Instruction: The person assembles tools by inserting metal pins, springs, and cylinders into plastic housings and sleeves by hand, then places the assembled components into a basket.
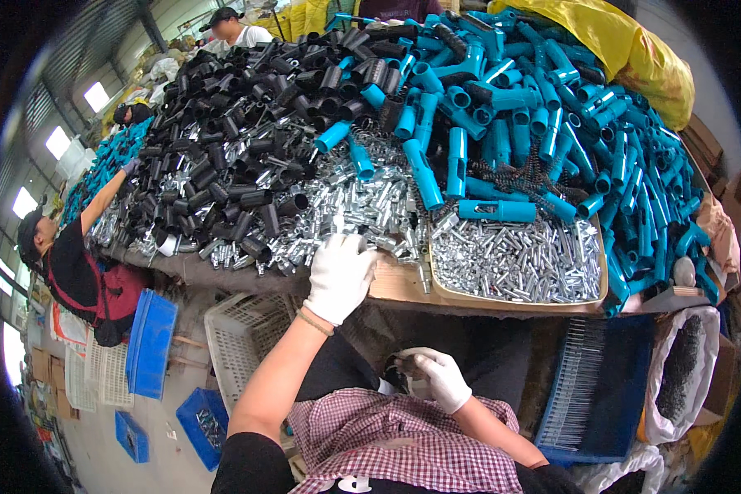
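Observation:
My left hand (340, 278), in a white glove, reaches to the table's front edge. Its curled fingers are at the heap of small silver metal fittings (362, 198); whatever is between the fingertips is hidden. Lower down, in front of the checked apron (403, 436), my gloved right hand (442, 380) is closed with its fingers bent inward. Something dark shows beside those fingers, too unclear to name. Black ribbed tubes (255, 198) are piled left of the fittings. To the right stands a shallow tray (438, 290) full of short silver pins (519, 259), with teal tubular housings (496, 211) heaped behind it.
Dark coil springs (519, 177) lie among the teal housings. Below the table are a pale plastic crate (230, 333), a blue bin of long thin rods (580, 379) and a white sack of black bits (682, 370). A co-worker (82, 263) reaches across at the left.

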The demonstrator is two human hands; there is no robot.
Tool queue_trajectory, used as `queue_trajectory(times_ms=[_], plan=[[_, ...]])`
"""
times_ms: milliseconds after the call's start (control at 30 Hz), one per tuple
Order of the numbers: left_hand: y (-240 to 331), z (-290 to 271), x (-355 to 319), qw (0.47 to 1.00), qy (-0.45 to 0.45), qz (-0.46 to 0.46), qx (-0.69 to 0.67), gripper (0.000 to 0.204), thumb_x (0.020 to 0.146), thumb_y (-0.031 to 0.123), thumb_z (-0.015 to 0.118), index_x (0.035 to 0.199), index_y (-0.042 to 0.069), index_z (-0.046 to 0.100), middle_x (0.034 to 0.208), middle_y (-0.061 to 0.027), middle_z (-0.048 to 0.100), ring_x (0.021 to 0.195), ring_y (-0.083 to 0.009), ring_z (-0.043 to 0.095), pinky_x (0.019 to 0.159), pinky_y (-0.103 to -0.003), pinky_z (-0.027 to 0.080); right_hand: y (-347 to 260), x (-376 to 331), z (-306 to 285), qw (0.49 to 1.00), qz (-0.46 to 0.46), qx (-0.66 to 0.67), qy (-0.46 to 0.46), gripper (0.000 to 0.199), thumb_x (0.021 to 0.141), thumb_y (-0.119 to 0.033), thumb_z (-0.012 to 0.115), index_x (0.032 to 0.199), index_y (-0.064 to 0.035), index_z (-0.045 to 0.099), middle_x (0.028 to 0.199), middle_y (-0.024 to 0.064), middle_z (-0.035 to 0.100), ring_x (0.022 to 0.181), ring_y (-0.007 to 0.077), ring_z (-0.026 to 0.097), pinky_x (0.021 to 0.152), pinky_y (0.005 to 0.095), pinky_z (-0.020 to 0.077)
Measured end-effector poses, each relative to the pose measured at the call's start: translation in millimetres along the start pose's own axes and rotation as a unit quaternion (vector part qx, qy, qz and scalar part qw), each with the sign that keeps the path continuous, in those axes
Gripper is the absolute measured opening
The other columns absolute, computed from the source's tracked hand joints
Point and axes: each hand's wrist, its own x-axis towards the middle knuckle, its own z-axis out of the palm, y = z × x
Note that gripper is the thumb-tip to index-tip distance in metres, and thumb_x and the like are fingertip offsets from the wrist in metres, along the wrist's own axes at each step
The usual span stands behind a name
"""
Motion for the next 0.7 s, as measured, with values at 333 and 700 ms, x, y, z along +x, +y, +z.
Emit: queue_trajectory(times_ms=[333, 700], plan=[[-54, -33, -6, 0.984, 0.092, -0.146, -0.053, 0.011, 0.076, 0.011, 0.072, 0.087, 0.013, 0.071, 0.089, -0.0068, 0.063, 0.088, -0.0279, 0.059, 0.077, -0.038, 0.049, -7, -3, 4, 1.0, 0.013, -0.006, -0.003, 0.031, 0.099, -0.019, 0.05, 0.118, 0.0026, 0.062, 0.096, 0.0072, 0.068, 0.053, 0.0044, 0.043, 0.049, 0.0209, 0.0355], [-182, -60, 13, 0.969, 0.06, -0.235, -0.049, 0.016, 0.082, 0.019, 0.066, 0.093, 0.009, 0.072, 0.095, -0.0113, 0.069, 0.094, -0.0294, 0.065, 0.084, -0.037, 0.05, -17, 7, 25, 0.996, 0.032, -0.078, -0.025, 0.037, 0.097, -0.024, 0.053, 0.117, 0.0059, 0.062, 0.105, 0.0132, 0.069, 0.095, 0.0199, 0.065, 0.089, 0.0328, 0.0506]])
